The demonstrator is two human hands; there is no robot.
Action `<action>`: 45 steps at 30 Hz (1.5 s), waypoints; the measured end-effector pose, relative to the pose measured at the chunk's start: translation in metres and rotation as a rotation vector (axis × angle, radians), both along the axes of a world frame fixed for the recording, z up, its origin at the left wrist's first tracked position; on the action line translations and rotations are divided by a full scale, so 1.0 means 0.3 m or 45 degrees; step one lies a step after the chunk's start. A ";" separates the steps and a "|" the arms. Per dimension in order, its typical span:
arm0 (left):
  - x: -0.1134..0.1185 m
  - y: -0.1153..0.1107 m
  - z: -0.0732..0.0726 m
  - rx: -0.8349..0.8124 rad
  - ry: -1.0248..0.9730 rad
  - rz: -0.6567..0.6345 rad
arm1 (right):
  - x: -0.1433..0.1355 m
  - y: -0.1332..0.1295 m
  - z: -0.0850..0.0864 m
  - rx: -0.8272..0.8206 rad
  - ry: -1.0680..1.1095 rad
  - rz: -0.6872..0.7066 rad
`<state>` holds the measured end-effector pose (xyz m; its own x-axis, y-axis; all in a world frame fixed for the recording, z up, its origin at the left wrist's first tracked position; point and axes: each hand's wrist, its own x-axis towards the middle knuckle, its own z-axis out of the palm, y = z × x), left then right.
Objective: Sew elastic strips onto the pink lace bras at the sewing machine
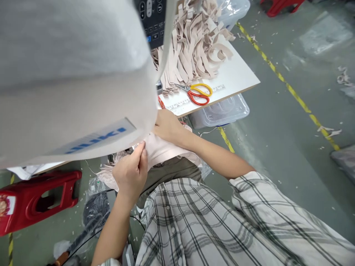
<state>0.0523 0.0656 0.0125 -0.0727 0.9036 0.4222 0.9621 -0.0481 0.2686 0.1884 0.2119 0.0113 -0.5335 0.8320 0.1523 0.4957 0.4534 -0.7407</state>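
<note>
A pale pink piece of fabric stretches between my two hands beside the white sewing machine head. My left hand is closed, pinching the fabric's near-left edge between thumb and forefinger. Across from it, my right hand is curled onto the far side of the same fabric; its fingertips are partly covered by the machine head. The needle area is hidden behind that head. Some pink lace hangs to the left of my left hand.
Many beige fabric strips lie heaped on the white tabletop, with red-and-yellow-handled scissors in front. A control panel stands behind the machine. Below the table is a clear plastic box. A red stool stands at left.
</note>
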 end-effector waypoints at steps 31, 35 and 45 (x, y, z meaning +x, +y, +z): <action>-0.012 -0.020 0.009 0.142 0.079 0.041 | 0.072 -0.029 -0.022 -0.297 0.453 0.031; -0.015 -0.022 0.006 0.140 0.062 0.057 | 0.080 -0.036 -0.034 -0.306 0.487 0.032; -0.013 -0.032 0.005 0.108 -0.186 0.112 | 0.085 -0.052 -0.080 -0.373 0.632 0.055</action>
